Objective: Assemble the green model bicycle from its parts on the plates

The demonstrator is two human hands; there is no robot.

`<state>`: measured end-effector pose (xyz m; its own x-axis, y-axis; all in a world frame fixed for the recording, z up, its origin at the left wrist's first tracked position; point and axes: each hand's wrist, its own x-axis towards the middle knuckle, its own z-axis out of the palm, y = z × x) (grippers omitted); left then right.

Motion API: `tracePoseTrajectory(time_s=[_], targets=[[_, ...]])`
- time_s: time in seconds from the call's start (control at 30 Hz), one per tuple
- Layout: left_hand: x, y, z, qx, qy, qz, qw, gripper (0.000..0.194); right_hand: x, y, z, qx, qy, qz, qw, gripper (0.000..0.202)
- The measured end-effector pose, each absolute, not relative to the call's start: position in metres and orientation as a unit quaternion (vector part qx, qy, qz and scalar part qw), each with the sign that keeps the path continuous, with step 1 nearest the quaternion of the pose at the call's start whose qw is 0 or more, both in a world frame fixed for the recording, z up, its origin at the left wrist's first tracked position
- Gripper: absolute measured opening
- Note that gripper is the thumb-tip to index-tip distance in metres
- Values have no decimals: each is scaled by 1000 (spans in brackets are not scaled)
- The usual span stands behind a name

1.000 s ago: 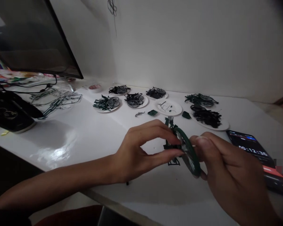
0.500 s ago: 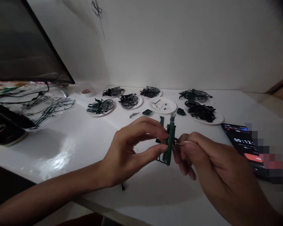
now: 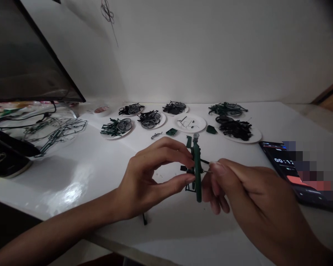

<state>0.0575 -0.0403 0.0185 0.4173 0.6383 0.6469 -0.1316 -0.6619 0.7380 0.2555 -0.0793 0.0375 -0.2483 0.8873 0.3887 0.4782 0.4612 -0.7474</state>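
Observation:
Between the thumb and fingers of my left hand (image 3: 155, 181) a green model bicycle assembly (image 3: 198, 177) is held upright, seen nearly edge-on. A small clear piece tops it, and dark bits stick out to its left, one shaped like a pedal. My right hand (image 3: 238, 188) is closed in a pinch on a thin metal pin (image 3: 207, 171), whose tip reaches the assembly's right side. Just above the pin a dark bar runs from the assembly towards my right fingertips; whether they touch it I cannot tell. My curled lower right fingers hang below.
Paper plates with black and green model bicycle parts, among them a right-hand plate (image 3: 255, 137), line the back. One plate (image 3: 180, 127) carries small loose pieces. Green part frames (image 3: 61, 133) lie left by a monitor (image 3: 36, 55). A phone with a timer (image 3: 277, 151) lies right.
The assembly has shifted slightly left in view and turned a little, showing more of the dark pieces on its left. Both hands keep their grips, and the pin still meets its right side.

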Motion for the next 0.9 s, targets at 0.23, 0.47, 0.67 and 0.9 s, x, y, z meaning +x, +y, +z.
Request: tracePoseTrajectory(time_s=[0.23,0.47,0.67,0.9], targets=[[57,-40,17,762,170,510,360,33,255,-82,39,-442,-755,269,402,45],[57,-39,18,780,164,501,337,35,256,-81,38,-443,-765,233,407,48],[58,-42,21,803,161,488,301,30,252,-81,34,-433,-763,227,424,53],[62,-41,20,794,157,511,291,25,252,-79,33,-439,-756,252,415,50]])
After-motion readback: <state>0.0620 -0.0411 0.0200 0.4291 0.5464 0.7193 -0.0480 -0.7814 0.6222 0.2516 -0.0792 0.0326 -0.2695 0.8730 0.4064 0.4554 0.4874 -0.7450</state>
